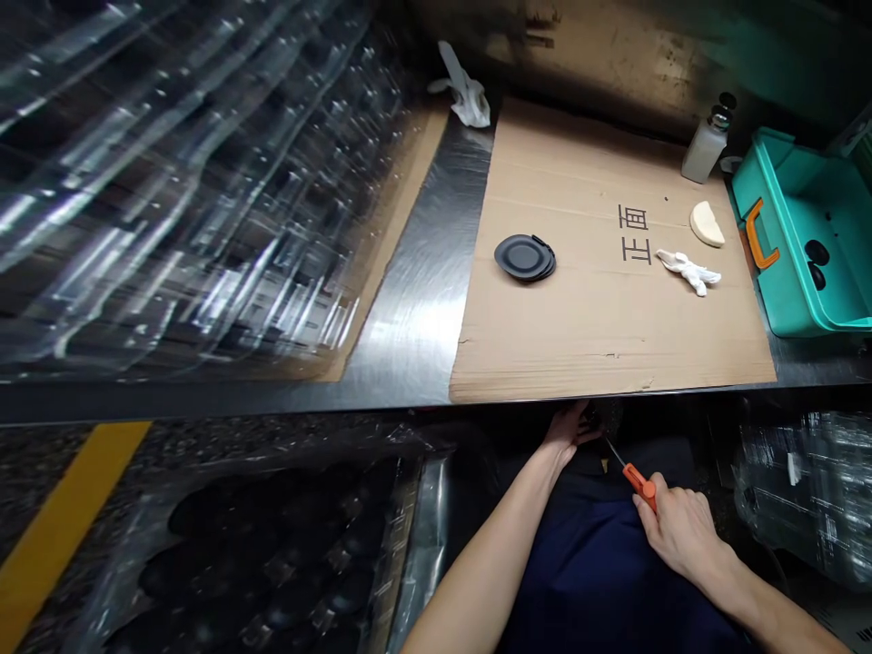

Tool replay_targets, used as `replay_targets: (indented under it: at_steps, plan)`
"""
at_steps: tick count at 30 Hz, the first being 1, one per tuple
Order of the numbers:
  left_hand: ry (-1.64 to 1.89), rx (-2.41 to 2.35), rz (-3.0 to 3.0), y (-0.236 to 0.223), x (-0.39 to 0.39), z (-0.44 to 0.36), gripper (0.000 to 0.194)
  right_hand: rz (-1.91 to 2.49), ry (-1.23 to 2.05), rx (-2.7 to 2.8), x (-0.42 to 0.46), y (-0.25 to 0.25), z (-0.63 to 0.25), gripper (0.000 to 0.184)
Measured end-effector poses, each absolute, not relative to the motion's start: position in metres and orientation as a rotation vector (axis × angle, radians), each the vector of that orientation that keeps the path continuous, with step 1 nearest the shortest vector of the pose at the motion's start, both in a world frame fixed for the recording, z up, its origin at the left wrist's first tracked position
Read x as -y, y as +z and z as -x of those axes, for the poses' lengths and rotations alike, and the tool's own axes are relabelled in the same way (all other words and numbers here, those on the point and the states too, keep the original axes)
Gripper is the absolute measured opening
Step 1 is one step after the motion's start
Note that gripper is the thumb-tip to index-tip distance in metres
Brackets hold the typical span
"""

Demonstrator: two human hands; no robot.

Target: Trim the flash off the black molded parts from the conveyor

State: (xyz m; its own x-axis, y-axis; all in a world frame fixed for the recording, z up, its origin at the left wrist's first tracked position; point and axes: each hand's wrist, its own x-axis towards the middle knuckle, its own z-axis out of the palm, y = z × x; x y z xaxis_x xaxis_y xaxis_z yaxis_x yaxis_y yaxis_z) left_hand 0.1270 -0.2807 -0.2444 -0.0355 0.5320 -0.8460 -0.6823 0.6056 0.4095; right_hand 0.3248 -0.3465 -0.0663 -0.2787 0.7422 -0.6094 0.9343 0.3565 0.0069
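Tool handle orange; cardboard tan, black characters; bin teal.

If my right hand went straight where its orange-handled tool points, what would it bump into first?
Probably the left hand, close to the tip of the orange-handled tool; it's dark there, so the depth is unclear.

Orange-handled tool, thin-shafted, slanted

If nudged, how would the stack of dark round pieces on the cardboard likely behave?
The stack of dark round pieces would probably slide apart rather than move as one, since its pieces overlap unevenly. Lying flat on the cardboard, it seems unlikely to roll.
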Motion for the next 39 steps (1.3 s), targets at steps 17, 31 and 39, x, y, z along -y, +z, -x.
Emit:
replay_targets:
  at_steps: [17, 31, 39]
  plan:
    - [1.181, -1.214, 0.109, -0.229, 0.279, -0.150, 0.059, -1.507, -0.602, -1.973, 0.303, -0.080, -0.351, 0.053]
    - [0.862, -1.094, 0.130, -0.226, 0.301, -0.115, 0.044, -1.494, -0.623, -2.114, 0.351, -0.076, -0.338, 0.036]
    - [0.786, -1.239, 0.038, -0.233, 0.311, -0.108, 0.025, -2.331, -1.081, -2.489, 0.373, -0.060, -0.397, 0.031]
